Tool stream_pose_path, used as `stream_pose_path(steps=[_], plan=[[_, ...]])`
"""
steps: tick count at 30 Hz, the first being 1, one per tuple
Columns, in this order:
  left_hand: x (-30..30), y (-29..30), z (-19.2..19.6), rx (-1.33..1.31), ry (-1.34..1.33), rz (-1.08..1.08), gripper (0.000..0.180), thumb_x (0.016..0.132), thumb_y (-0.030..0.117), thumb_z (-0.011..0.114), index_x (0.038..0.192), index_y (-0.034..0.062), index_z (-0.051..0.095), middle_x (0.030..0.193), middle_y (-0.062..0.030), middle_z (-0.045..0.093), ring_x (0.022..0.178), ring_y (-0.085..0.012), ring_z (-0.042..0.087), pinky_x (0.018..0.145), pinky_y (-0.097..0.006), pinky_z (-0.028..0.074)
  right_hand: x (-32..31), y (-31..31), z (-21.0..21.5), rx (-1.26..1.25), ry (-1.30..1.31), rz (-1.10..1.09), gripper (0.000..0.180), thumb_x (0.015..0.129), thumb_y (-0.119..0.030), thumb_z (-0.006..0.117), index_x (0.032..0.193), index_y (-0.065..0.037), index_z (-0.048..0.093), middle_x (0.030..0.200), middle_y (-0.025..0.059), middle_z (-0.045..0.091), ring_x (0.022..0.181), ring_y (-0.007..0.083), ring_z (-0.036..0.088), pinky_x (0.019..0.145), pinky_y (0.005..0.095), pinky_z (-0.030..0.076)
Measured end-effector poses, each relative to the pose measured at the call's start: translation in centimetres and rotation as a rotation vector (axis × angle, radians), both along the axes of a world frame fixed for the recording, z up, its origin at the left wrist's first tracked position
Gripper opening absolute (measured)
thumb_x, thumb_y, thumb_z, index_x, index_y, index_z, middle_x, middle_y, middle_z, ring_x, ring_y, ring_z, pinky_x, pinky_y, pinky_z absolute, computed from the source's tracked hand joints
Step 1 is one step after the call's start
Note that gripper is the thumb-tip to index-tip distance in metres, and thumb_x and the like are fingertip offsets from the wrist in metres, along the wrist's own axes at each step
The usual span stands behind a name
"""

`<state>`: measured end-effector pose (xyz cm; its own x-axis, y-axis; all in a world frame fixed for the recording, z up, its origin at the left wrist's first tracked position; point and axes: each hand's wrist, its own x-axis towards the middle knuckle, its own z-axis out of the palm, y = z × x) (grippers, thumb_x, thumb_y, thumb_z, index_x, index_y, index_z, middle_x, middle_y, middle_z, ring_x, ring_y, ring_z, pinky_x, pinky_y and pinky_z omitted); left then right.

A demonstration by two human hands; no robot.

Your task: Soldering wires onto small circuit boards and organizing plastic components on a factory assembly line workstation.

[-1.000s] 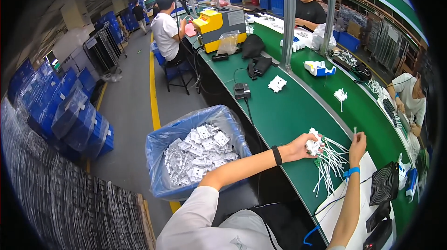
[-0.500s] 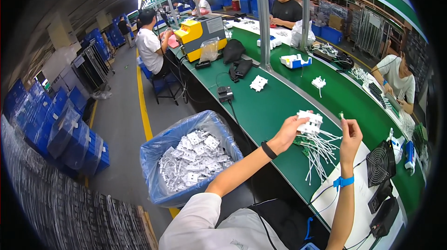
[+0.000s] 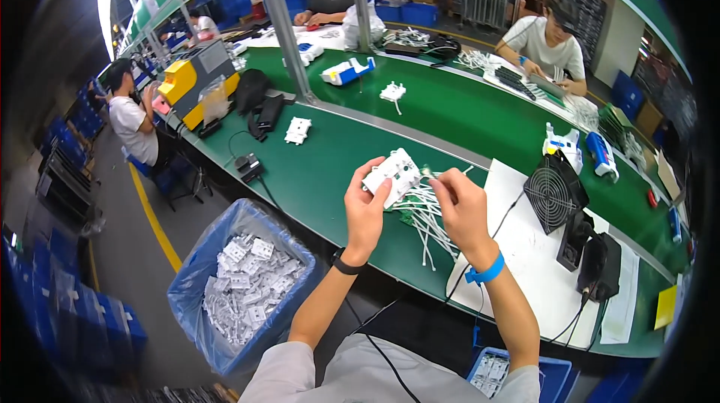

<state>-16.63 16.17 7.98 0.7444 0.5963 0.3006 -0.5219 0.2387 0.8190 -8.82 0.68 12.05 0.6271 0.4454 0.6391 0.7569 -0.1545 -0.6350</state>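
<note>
My left hand (image 3: 362, 212) is closed on a white plastic housing (image 3: 395, 178), thumb on its near edge, its moulded face tilted up. Close to the housing's right side, my right hand (image 3: 463, 209) pinches a small greenish piece (image 3: 427, 172) that looks like a tiny circuit board; the fingers partly hide it. Below both hands, a bundle of white cables (image 3: 427, 232) with green boards at some ends lies on the green bench (image 3: 330, 178). A similar white housing (image 3: 298, 131) rests farther left on the bench.
A blue lined bin (image 3: 294, 294) heaped with white housings stands left of the bench. To the right are a black fan (image 3: 551, 197) and black power adapters (image 3: 596, 264) with cords. A metal post (image 3: 283, 28) rises beyond the bench. Co-workers sit across and at far left.
The head view has swung right, shifting the scene left. My hands have come closer together, bringing the small greenish piece beside the housing. Both grips hold.
</note>
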Motion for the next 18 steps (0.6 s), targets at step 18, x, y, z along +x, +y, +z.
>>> stream_pose_path(steps=[18], plan=[[-0.1, -2.1, -1.5, 0.156, 0.012, 0.067, 0.040, 0.097, -0.001, 0.058, 0.136, -0.0057, 0.052, 0.126, -0.0123, 0.062, 0.110, -0.0152, 0.061, 0.093, -0.027, 0.051, 1.1, 0.7, -1.4, -0.139, -0.216, -0.036, 0.015, 0.092, -0.012, 0.064, 0.086, -0.003, 0.054, 0.082, 0.0118, 0.052, 0.069, 0.0334, 0.060, 0.055, 0.0422, 0.047]])
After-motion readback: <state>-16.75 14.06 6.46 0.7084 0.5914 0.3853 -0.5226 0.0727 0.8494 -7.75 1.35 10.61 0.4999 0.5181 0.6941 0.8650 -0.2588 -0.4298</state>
